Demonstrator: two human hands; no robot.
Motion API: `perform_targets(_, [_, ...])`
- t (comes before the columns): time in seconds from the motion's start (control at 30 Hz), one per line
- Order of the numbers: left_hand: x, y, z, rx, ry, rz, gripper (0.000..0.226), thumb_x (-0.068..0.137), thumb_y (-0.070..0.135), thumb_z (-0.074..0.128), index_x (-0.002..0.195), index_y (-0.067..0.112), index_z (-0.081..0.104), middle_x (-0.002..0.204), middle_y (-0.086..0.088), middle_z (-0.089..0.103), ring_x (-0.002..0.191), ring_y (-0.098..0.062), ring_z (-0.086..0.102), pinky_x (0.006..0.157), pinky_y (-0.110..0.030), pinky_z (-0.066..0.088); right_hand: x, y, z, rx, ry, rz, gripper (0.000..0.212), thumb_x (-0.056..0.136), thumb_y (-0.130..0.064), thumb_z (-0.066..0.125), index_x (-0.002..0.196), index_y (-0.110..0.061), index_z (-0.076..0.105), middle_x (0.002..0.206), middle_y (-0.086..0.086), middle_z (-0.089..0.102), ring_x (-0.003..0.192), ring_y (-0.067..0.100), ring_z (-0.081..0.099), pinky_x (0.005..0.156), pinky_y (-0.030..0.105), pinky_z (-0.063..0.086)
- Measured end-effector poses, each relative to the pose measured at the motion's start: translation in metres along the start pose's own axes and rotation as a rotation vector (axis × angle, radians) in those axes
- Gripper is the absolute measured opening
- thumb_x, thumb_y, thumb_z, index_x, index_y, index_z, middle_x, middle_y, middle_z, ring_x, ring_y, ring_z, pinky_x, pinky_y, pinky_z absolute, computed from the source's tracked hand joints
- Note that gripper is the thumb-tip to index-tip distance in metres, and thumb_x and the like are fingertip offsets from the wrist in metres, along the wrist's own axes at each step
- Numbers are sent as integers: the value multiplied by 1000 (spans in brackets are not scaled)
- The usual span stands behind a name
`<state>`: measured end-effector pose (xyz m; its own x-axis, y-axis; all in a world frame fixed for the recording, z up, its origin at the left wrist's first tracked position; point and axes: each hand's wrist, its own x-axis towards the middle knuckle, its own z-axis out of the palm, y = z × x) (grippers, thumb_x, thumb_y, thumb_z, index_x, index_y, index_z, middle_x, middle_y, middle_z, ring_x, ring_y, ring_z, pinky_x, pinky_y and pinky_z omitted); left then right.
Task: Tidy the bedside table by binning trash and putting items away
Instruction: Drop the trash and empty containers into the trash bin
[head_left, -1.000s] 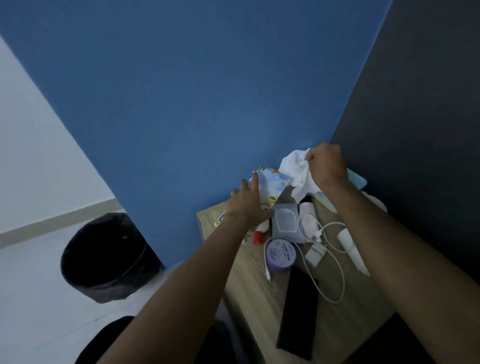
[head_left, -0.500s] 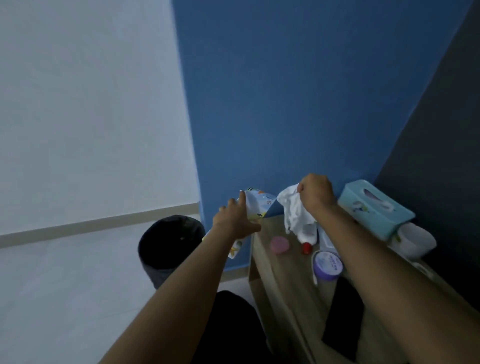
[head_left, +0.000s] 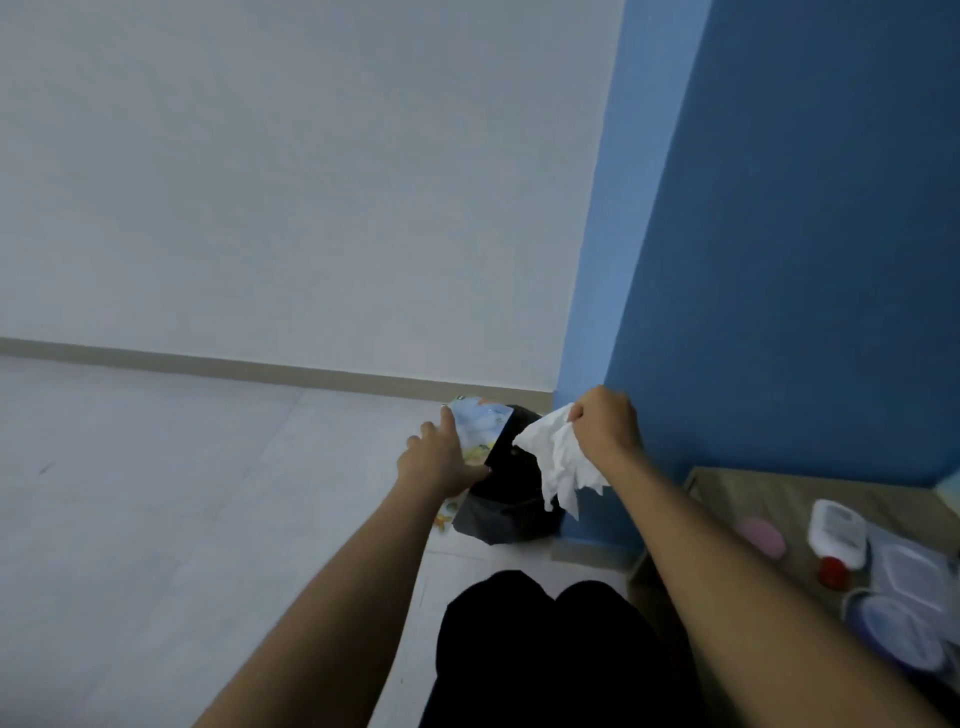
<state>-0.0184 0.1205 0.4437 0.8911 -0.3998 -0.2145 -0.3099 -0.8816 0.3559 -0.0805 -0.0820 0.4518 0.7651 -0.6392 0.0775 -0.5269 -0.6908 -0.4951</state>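
Observation:
My left hand (head_left: 439, 462) grips a colourful printed wrapper (head_left: 480, 430) over the left rim of the black bin (head_left: 506, 512), which stands on the floor against the blue wall. My right hand (head_left: 605, 423) is closed on a crumpled white tissue (head_left: 558, 462) that hangs above the bin's right side. The wooden bedside table (head_left: 748, 493) shows at the right edge, with a pink round item (head_left: 761, 537), a white container (head_left: 837, 530), a red cap (head_left: 832, 571) and a purple-lidded jar (head_left: 898, 634) on it.
The blue wall (head_left: 779, 260) runs behind the bin and table. A white wall with a beige skirting board (head_left: 208, 361) borders the pale floor on the left. My dark-clothed knees (head_left: 545, 639) are at the bottom, just in front of the bin.
Both hands have swung left from the bedside table to above the bin, carrying the wrapper and the tissue. The view has turned left, so most of the table is out of frame.

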Motion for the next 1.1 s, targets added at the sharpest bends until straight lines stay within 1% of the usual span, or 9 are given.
perform_targets(0.17, [55, -15, 5, -63, 36, -80, 114, 73, 63, 66, 153, 15, 1, 142, -16, 37, 128, -38, 41, 99, -46, 40, 45, -18, 35, 78, -80, 7, 24, 83, -2, 45, 86, -7, 68, 96, 14, 65, 83, 33, 60, 68, 27, 43])
perform_targets(0.27, [94, -9, 25, -89, 30, -100, 113, 73, 66, 63, 153, 15, 0, 142, -15, 36, 128, -37, 41, 99, -46, 40, 71, -13, 63, 62, -58, -10, 32, 80, 3, 40, 85, -11, 69, 96, 12, 64, 79, 30, 59, 66, 30, 49])
perform_targets(0.47, [181, 6, 107, -56, -24, -183, 107, 74, 69, 57, 152, 16, 5, 143, -14, 39, 128, -34, 43, 100, -45, 39, 119, 32, 150, 53, -182, 56, 27, 83, 1, 44, 95, -4, 68, 99, 14, 64, 92, 33, 61, 70, 36, 51])
perform_targets(0.67, [257, 7, 184, -28, -57, -271, 107, 76, 71, 54, 153, 14, 5, 143, -15, 38, 128, -35, 42, 101, -45, 38, 148, 82, 245, 33, -238, -40, 22, 90, -7, 47, 93, -12, 68, 95, 8, 67, 88, 27, 64, 70, 34, 50])
perform_targets(0.73, [275, 5, 203, -32, -65, -282, 109, 75, 73, 53, 153, 13, 4, 143, -16, 37, 128, -36, 41, 100, -46, 38, 155, 91, 270, 63, -294, -55, 21, 91, -6, 49, 103, -11, 66, 103, 10, 65, 96, 29, 63, 77, 34, 48])
perform_targets(0.8, [287, 1, 221, -29, -79, -286, 113, 74, 75, 52, 153, 13, 2, 145, -17, 34, 130, -36, 39, 101, -47, 37, 158, 96, 289, 102, -393, -74, 29, 90, 0, 50, 117, -4, 62, 117, 16, 61, 110, 32, 56, 90, 31, 41])
perform_targets(0.9, [294, -10, 248, 4, -99, -297, 114, 73, 75, 54, 153, 14, 0, 149, -18, 27, 132, -38, 36, 102, -48, 37, 154, 106, 315, 61, -445, -141, 33, 90, 0, 50, 122, -5, 59, 127, 15, 57, 117, 31, 52, 94, 32, 39])
perform_targets(1.0, [291, -19, 263, 71, -128, -283, 117, 72, 78, 52, 153, 16, -5, 157, -18, 13, 136, -40, 31, 104, -50, 35, 144, 115, 325, -17, -451, -183, 33, 89, -7, 52, 120, -17, 59, 125, 5, 58, 111, 28, 58, 87, 39, 51])
perform_targets(1.1, [288, -26, 269, 116, -192, -252, 119, 70, 81, 48, 153, 19, -9, 160, -16, 3, 141, -40, 24, 108, -51, 30, 138, 118, 326, -12, -452, -174, 28, 88, -8, 55, 115, -17, 60, 120, 6, 60, 105, 29, 61, 80, 39, 53])
